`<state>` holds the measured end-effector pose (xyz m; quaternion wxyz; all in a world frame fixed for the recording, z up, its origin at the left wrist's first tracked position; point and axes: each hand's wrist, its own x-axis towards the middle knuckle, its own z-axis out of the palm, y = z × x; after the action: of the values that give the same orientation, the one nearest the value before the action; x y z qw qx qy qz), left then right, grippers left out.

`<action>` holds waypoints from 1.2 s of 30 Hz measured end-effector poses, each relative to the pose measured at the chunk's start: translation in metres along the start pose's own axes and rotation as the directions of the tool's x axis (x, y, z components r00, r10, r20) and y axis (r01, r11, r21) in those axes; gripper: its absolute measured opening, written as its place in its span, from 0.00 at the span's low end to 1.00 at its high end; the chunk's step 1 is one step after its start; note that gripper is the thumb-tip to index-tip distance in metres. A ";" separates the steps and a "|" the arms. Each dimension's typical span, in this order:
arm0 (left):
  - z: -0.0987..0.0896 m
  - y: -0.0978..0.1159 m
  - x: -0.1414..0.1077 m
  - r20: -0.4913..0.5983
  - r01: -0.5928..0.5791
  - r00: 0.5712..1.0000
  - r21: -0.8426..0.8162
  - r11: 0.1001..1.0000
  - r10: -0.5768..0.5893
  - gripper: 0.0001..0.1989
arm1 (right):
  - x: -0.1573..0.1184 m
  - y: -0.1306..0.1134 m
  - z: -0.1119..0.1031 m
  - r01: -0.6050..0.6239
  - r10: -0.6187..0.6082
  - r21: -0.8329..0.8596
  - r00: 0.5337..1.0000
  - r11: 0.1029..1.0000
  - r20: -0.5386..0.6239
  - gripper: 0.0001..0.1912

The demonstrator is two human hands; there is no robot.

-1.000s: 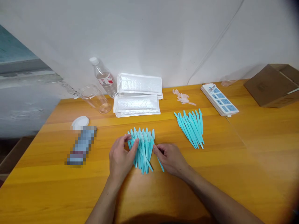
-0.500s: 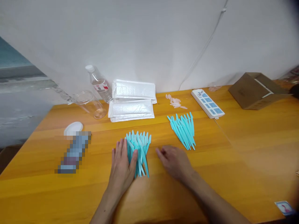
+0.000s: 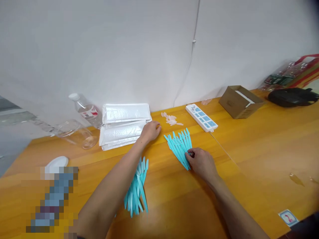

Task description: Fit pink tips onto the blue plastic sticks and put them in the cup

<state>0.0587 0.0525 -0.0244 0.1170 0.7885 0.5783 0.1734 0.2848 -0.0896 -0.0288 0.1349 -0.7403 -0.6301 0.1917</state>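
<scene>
Two piles of turquoise plastic knife-like sticks lie on the wooden table. The left pile (image 3: 136,192) is partly covered by my left forearm. My left hand (image 3: 152,130) reaches over it, beside the silvery padded envelopes (image 3: 124,131) and near the small pale pink pieces (image 3: 171,119); its fingers are curled, and whether they hold anything is hidden. At the lower right edge of the right pile (image 3: 178,146) is my right hand (image 3: 200,161), thumb and forefinger bent around a stick's edge with a small gap between them.
A white power strip (image 3: 201,118) and an open cardboard box (image 3: 240,102) stand toward the back right. At the left are a bottle (image 3: 87,111), a clear jar (image 3: 79,134), a white lid (image 3: 57,164) and a blurred-out object (image 3: 53,202).
My left hand has left the left pile and moved up toward the envelopes and pink pieces. My right hand has moved to the right pile. The view has shifted to the right.
</scene>
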 end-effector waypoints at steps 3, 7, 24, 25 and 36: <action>0.010 0.001 0.036 0.017 0.007 1.000 0.029 1.000 -0.008 0.16 | 0.002 0.006 -0.004 -0.005 0.001 0.110 0.999 0.994 0.039 0.12; 0.016 0.008 0.068 0.048 -0.018 0.999 0.040 0.999 0.016 0.17 | 0.007 0.018 -0.017 -0.044 -0.087 0.547 0.974 0.836 0.211 0.16; -0.040 0.012 -0.043 0.164 0.006 0.985 -0.331 0.944 0.051 0.19 | 0.002 0.002 -0.028 -0.150 -0.280 0.695 0.840 0.703 0.464 0.20; -0.045 0.009 -0.072 0.171 0.079 0.985 -0.465 0.882 0.002 0.19 | 0.000 -0.002 -0.028 -0.150 -0.297 0.700 0.828 0.699 0.475 0.20; -0.052 -0.002 -0.248 0.096 0.373 0.814 -0.843 0.388 -0.573 0.19 | -0.024 -0.061 0.000 0.014 -0.489 0.685 0.710 0.728 0.506 0.19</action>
<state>-0.0311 -0.1839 -0.0123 0.4585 0.4126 0.6337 0.4669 0.2281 -0.1033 0.0012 0.1732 -0.4320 -0.6330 0.6187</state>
